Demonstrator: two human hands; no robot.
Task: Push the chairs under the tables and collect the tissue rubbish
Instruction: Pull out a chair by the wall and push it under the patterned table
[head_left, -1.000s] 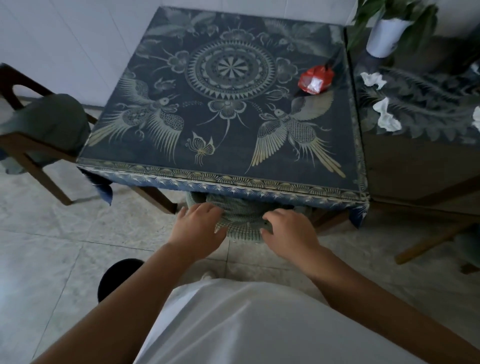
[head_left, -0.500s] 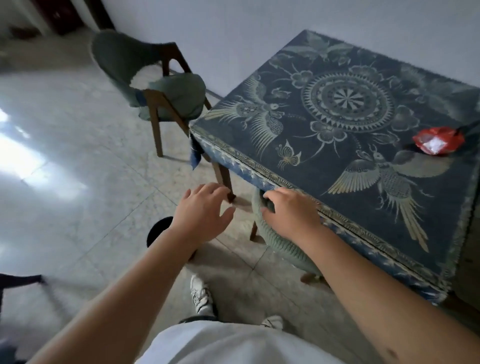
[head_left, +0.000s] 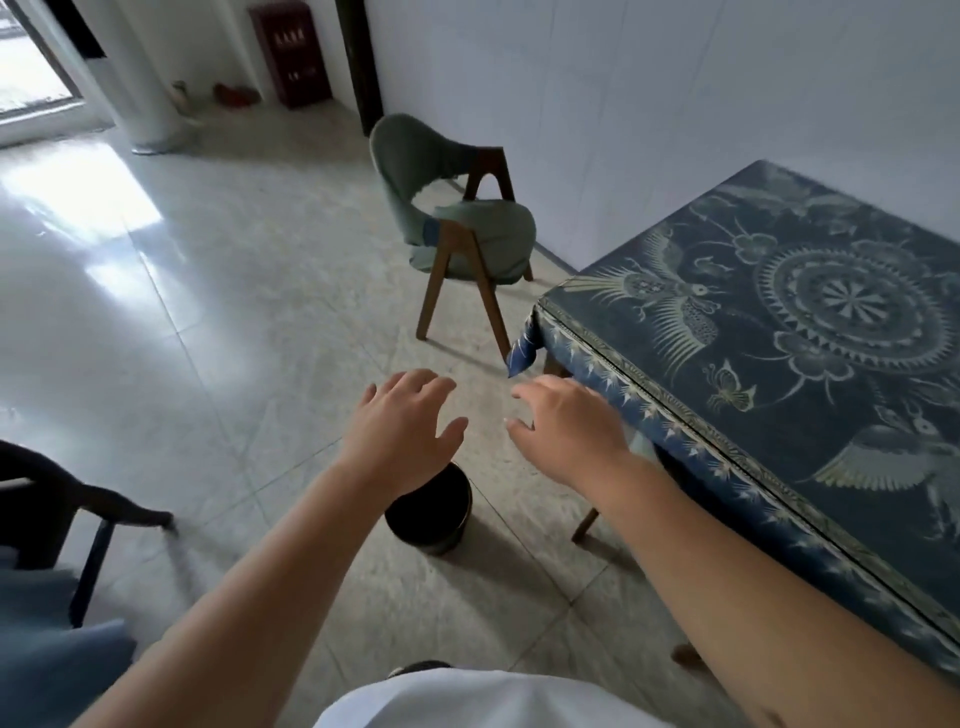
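Note:
A green chair (head_left: 467, 228) with brown wooden legs stands out on the floor past the near left corner of the table (head_left: 769, 353), which wears a dark blue patterned cloth. Both my hands hover in the air with spread fingers and hold nothing. My left hand (head_left: 402, 434) is above a small black bin (head_left: 431, 514) on the floor. My right hand (head_left: 566, 426) is just beside the table's near edge. A chair leg (head_left: 584, 522) shows under the table edge below my right forearm. No tissue is in view.
A dark chair (head_left: 57, 519) with a blue seat stands at the left edge. A white pillar (head_left: 150, 73) and a red cabinet (head_left: 291, 52) are at the far back. Pale floor tiles stretch across the left and middle.
My hands have left the back of the green chair pushed under the table. The view has swung left, away from the table top, toward the chair standing out on the floor.

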